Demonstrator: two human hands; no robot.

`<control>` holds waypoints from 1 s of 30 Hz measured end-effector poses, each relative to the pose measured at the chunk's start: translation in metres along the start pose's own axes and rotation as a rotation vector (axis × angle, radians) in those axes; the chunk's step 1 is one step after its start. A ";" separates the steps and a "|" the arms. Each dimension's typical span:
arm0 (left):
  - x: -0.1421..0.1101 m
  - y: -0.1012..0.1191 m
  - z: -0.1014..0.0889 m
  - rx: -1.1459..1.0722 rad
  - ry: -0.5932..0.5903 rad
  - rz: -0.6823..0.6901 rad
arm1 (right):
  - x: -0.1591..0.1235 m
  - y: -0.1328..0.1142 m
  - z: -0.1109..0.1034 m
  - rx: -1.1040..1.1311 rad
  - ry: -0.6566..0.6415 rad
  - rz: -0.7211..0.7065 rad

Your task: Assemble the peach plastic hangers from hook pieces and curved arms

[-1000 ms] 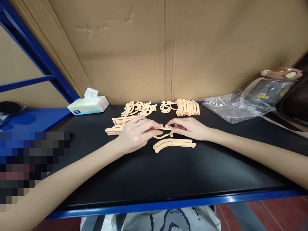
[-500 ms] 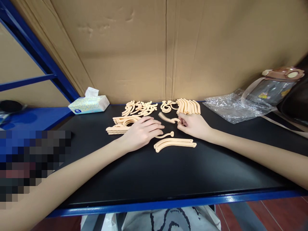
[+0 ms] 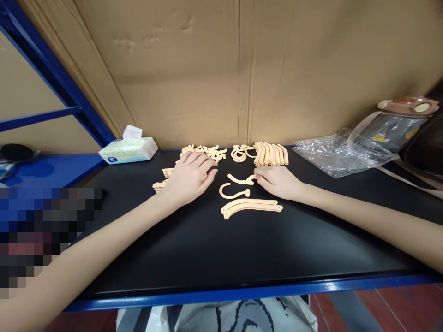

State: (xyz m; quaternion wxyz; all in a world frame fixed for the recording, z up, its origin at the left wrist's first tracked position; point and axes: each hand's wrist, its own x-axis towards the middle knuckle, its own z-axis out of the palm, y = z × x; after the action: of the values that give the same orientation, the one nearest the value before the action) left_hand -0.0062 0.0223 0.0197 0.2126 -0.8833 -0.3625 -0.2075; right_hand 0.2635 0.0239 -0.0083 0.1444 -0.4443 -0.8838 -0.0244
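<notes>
My left hand (image 3: 192, 177) hovers with fingers stretched out over a stack of cream plastic pieces (image 3: 159, 185), its fingertips by a pile of small curved pieces (image 3: 216, 153). Whether it touches any is hidden. My right hand (image 3: 278, 181) has its fingers curled on the right end of a wavy curved cream piece (image 3: 238, 179), which lies on the black table. Just in front of that piece rests a cream hanger hook (image 3: 224, 192) with a round knob end. Nearer still, two long curved hanger arms (image 3: 251, 207) lie side by side.
Behind lie a few more hooks (image 3: 238, 154) and a row of curved arms (image 3: 272, 153). A tissue pack (image 3: 128, 151) stands back left. Clear plastic wrap (image 3: 332, 152) and a bottle (image 3: 391, 127) are at the right. Cardboard (image 3: 173, 69) walls the back.
My left hand has moved left and back, away from the hook, which now shows fully. The wavy curved piece has come down to lie beside the hook, with my right hand still at its end.
</notes>
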 end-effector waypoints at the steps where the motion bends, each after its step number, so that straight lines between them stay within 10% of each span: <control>1: 0.000 -0.002 0.002 0.003 -0.023 -0.033 | 0.000 0.000 0.000 0.002 0.000 -0.005; 30: -0.002 -0.067 0.007 -0.189 -0.303 -0.468 | -0.001 -0.002 0.000 0.038 0.021 0.014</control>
State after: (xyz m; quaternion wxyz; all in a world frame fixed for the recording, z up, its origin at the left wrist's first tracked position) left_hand -0.0553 0.0680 0.0282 0.0190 -0.8125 -0.5632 -0.1495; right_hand 0.2622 0.0222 -0.0078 0.1624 -0.4476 -0.8793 -0.0114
